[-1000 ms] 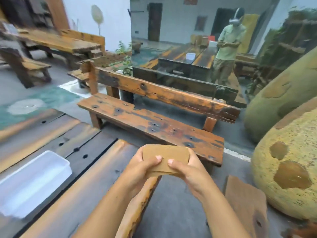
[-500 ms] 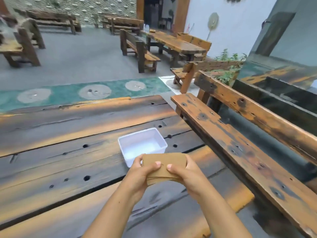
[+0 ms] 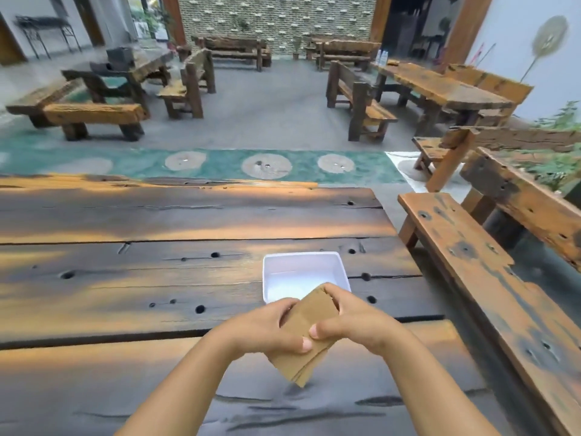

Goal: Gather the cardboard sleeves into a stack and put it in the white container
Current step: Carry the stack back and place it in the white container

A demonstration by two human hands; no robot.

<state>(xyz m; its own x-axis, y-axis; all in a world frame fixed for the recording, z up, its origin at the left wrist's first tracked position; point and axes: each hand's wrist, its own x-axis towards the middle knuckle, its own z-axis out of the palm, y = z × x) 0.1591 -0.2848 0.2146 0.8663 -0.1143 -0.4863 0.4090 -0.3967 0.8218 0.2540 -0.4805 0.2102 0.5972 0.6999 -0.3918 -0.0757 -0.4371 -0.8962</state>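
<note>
Low in the frame's centre, a tilted, fanned stack [image 3: 306, 341] of flat brown cardboard sleeves sits clamped between both hands: left hand [image 3: 267, 330] fingers on its left edge, right hand [image 3: 355, 319] fingers over its top and right edge. Just beyond, the white container [image 3: 301, 273] sits open on the worktop [image 3: 157, 278].

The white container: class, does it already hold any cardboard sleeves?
No, the white container is empty inside; both hands hold the stack of cardboard sleeves just in front of it.
</note>
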